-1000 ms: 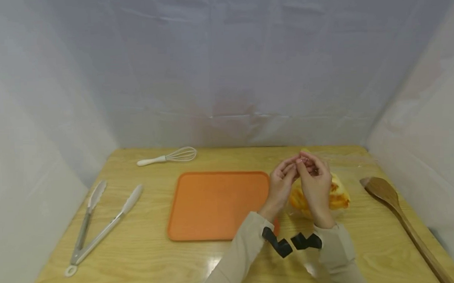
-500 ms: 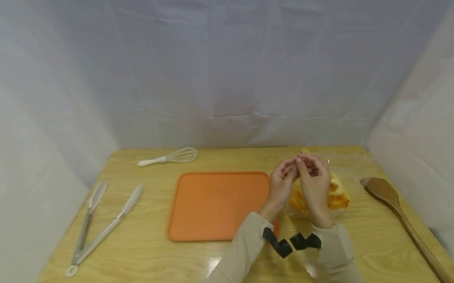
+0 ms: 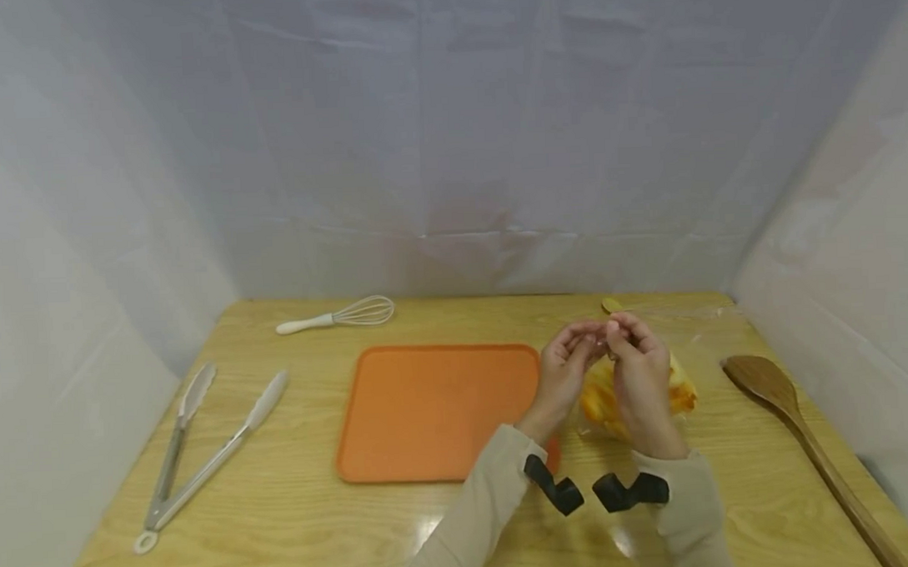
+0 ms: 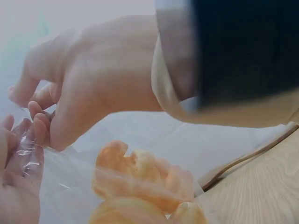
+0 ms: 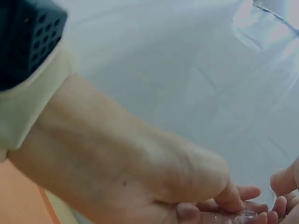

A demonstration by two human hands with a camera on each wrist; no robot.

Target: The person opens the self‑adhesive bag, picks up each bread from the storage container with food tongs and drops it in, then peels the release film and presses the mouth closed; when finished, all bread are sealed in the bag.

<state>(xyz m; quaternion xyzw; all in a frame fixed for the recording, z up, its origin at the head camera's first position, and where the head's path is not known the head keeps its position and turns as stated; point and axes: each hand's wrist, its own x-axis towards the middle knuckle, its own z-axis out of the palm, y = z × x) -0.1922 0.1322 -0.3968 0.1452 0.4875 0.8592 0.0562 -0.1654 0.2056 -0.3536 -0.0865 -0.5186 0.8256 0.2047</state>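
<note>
A clear plastic bag [image 4: 65, 186] lies with golden-brown bread [image 3: 681, 392] inside, beneath my hands at the table's right. My left hand [image 3: 564, 371] pinches the thin film at the bag's upper end. Close beside it, my right hand [image 3: 645, 377] pinches the same film, thumb against fingertips. In the left wrist view the right hand [image 4: 103, 70] arches above the bread [image 4: 135, 172], while the left fingers [image 4: 28, 158] have shiny film over them. The right wrist view shows the left hand [image 5: 187, 172] from the side. Part of the bread is hidden behind the hands.
An orange tray [image 3: 439, 413] lies left of the hands. Metal tongs [image 3: 198, 468] are spread at far left, and a white-handled whisk [image 3: 335, 315] lies at the back. A wooden spoon [image 3: 784, 405] borders the right edge. A small yellow piece [image 3: 611, 305] shows behind the hands.
My right hand has shifted slightly right and toward me, widening the gap between the wrists. The left fingertips have dropped a little. More of the small yellow piece behind them shows.
</note>
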